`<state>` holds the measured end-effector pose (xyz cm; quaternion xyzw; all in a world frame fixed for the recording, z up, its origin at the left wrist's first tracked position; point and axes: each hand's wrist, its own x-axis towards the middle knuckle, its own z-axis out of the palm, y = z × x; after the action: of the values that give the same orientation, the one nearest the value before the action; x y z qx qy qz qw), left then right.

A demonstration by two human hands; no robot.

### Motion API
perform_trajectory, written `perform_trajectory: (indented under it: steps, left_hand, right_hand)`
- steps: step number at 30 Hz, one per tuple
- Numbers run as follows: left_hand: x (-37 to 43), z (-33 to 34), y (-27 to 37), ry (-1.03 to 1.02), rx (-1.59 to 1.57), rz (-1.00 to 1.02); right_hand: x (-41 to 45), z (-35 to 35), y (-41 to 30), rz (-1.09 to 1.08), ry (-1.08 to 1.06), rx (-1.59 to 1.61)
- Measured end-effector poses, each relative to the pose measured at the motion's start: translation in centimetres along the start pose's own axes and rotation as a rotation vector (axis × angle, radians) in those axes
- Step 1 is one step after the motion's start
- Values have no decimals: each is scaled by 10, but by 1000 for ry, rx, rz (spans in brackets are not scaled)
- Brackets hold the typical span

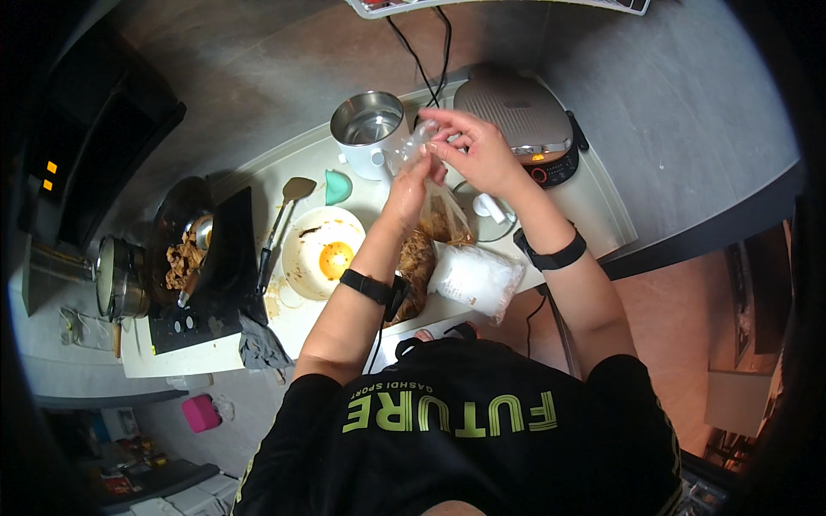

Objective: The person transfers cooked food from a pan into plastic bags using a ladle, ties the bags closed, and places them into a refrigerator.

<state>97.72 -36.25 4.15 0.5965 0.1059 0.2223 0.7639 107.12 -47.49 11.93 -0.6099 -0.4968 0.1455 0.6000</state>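
Observation:
My left hand (pixel 411 190) grips the gathered neck of a clear plastic bag (pixel 445 209), which has brown contents in its lower part. Close against it, my right hand (pixel 474 148) pinches the loose plastic at the top with thumb and fingers. Just below, partly behind my left forearm, lies a brown mass of food (pixel 416 264) that looks bagged; its outline is partly hidden. Beside it sits a clear packet of something white (pixel 477 277), bearing print. A glass lid with a white knob (pixel 489 209) lies under my right forearm.
A white electric pot (pixel 368 138) stands behind my hands, with an electric griddle (pixel 516 116) to its right. Leftward are a stained white bowl (pixel 310 284), a spatula (pixel 277 226), a green silicone mitt (pixel 337 187), a grey cloth (pixel 261 345), and a wok (pixel 171 222) holding browned food on the cooktop (pixel 226 284).

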Motion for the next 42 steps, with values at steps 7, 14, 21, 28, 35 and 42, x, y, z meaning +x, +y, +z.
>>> perform_trajectory:
  steps: [7, 14, 21, 28, 35, 42]
  left_hand:
    - [0, 5, 5, 85, 131, -133]
    - [-6, 6, -1, -83, 777, 288]
    - [-20, -39, -38, 26, 642, 121]
    - [-16, -22, -146, 196, 1122, -98]
    - [9, -13, -172, 550, 925, -41]
    - [19, -21, -173, 580, 991, 11]
  right_hand:
    - [-40, 10, 59, 181, 67, -293]
    - [-37, 29, 67, 587, -79, 61]
    - [-36, 17, 94, 688, -161, 146]
    - [-33, 28, 102, 717, -110, 68]
    - [-35, 37, 136, 720, -32, 195]
    - [-20, 33, 138, 739, 79, 343]
